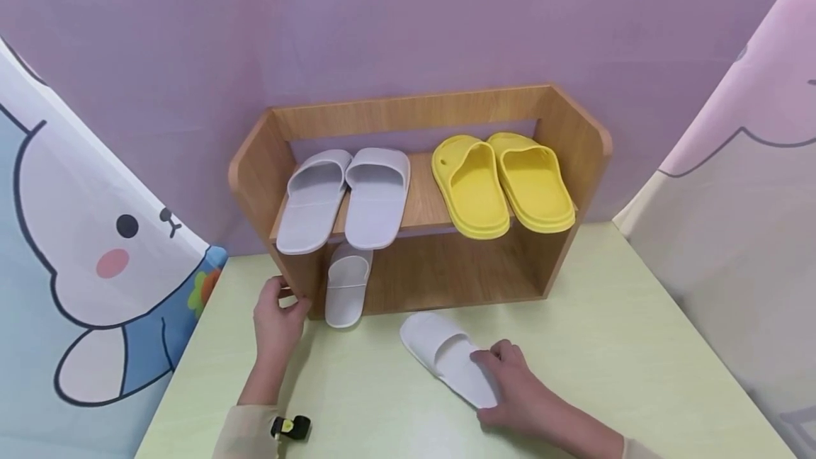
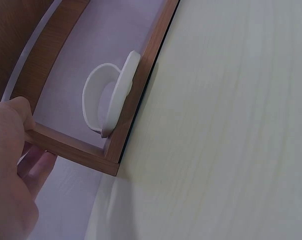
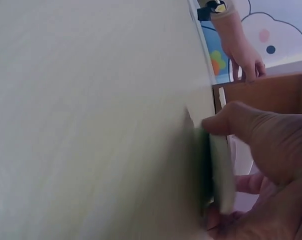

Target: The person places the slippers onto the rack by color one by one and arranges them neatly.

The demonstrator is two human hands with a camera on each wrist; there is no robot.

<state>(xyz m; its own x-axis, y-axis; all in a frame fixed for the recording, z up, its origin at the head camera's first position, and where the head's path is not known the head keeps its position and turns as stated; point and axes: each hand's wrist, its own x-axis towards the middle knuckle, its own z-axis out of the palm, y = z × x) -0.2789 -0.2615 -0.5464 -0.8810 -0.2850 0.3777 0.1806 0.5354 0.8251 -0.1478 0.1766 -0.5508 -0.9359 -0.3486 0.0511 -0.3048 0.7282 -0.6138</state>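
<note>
My left hand pinches the front edge of the left side panel of a small wooden shoe rack; thumb and fingers lie on either side of the panel in the left wrist view. With my right hand I grip the heel end of a white slipper, its toe pointing toward the rack, low over the table. Another white slipper stands at the left of the lower shelf, heel outward. On the upper shelf sit a pair of light grey slippers at left and a pair of yellow slippers at right.
The rack stands at the back of a pale green table, against a purple cloth backdrop. Printed cartoon curtains hang at both sides. A black strap is on the left sleeve.
</note>
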